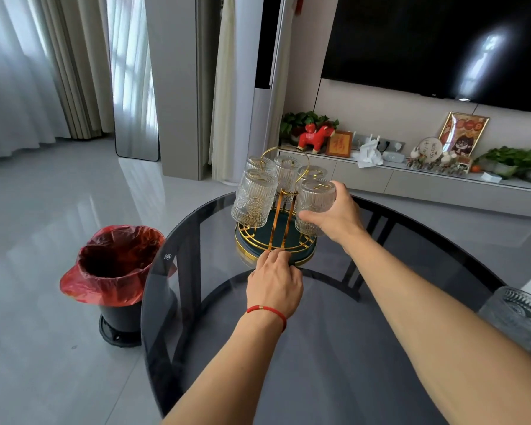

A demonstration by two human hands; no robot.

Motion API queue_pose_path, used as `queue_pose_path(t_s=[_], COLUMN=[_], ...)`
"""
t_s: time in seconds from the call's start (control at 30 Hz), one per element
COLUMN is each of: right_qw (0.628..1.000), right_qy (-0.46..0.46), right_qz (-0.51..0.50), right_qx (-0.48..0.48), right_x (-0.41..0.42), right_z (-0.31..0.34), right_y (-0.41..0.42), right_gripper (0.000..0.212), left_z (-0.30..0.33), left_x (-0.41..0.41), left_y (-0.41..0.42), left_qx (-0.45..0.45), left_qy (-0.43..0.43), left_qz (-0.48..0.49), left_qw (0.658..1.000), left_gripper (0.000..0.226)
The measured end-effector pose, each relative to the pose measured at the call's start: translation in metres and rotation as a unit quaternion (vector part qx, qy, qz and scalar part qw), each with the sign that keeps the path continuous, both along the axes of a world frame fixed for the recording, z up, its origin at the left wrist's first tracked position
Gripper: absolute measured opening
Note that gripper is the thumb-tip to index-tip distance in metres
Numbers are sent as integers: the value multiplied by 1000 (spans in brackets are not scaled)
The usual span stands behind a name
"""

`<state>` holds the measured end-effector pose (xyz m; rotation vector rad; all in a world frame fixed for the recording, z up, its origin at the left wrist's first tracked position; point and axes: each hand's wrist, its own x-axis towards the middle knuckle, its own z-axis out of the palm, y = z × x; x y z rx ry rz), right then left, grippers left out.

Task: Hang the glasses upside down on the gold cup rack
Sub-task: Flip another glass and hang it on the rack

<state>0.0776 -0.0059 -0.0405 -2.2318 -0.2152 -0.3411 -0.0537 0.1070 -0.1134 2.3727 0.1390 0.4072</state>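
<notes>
The gold cup rack (278, 222) stands on the far part of my round smoked-glass table (334, 348), its wire arms rising from a dark green tray base (301, 259) ringed in gold, with a looped gold handle (284, 154) on top. Five ribbed, embossed glasses are on it, all mouth down. My right hand (337, 216) is wrapped around the front right glass (313, 207), thumb on the near side and fingers curled round the far side, closed firmly on it while it sits over its arm of the rack. The front left glass (253, 199) hangs free beside the central gold posts, and three more glasses (285, 171) hang behind, partly hidden by the front ones.

My left hand (273, 283) lies palm down on the table with the fingers loosely bent, their tips (273, 256) touching the near rim of the tray base; it holds nothing. A red string bracelet (267, 311) circles that wrist.

At the right edge of the table, close to me, another ribbed glass (518, 314) stands apart from the rack, only partly in view. On the floor to the left of the table is a black bin with a red plastic liner (114, 265). Beyond the table runs a low grey cabinet (411, 179) carrying a red toy horse (314, 138), framed pictures and green plants, under a large dark television (436, 47).
</notes>
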Motion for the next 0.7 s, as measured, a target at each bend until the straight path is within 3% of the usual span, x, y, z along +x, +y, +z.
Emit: queue_pose_path(t_s=[0.33, 0.57, 0.7], right_qw=[997, 992, 966], right_qy=[64, -59, -141], right_qz=[17, -21, -152], right_qx=[-28, -108, -156], right_x=[-29, -117, -158], right_z=[-11, -17, -11], right_y=[-19, -117, -188], right_gripper=[108, 27, 26], left_z=[10, 35, 44], left_x=[-4, -19, -33], left_y=[-7, -39, -66], left_qx=[7, -21, -46], left_qy=[-30, -97, -68], left_qz=[-5, -49, -97], left_qw=[1000, 994, 992], left_gripper=[34, 49, 53])
